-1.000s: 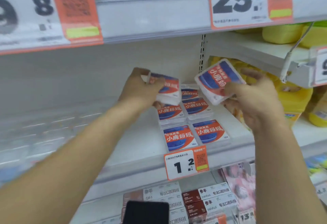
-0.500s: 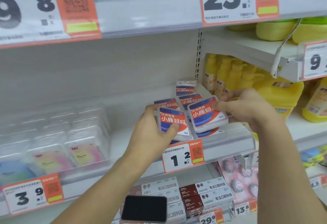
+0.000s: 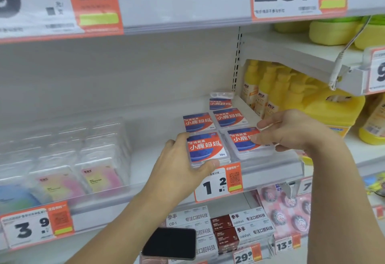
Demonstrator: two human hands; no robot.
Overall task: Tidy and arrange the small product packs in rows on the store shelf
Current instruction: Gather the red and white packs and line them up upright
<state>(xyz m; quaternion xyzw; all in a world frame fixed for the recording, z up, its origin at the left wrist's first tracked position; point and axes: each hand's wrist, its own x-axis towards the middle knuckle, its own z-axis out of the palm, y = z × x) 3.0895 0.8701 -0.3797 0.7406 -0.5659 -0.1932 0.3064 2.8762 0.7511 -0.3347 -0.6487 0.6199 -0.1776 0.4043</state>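
Left hand (image 3: 179, 165) at about 7 o'clock of the pack cluster, grasping the front-left pack (image 3: 206, 148): thumb under its near edge, fingers along its left side. Pack now lying flat at the shelf's (image 3: 145, 159) front edge, label up, just above the 1.2 price tag (image 3: 218, 184); half a second ago held tilted and slightly lifted, a second ago raised high in front of the back wall. Right hand (image 3: 291, 132) at 3 o'clock, pinching the front-right pack (image 3: 248, 141) at its right end, thumb on the label, other fingers over and behind the far right edge. That pack likewise lowered since the earlier frames, now sitting level beside the left one, the two touching or nearly so. Behind, toward 12 o'clock, two more packs (image 3: 198, 122) side by side, unchanged, and a single rear pack (image 3: 220, 102) at the very back of the right column. Two rows forming, two packs deep on the left, three on the right. Yellow bottles (image 3: 268, 92) at 2 o'clock in the next bay. Clear boxes (image 3: 83, 159) at 9 o'clock on the same shelf. Black phone (image 3: 169, 243) at 6 o'clock, lying on boxes one shelf down.
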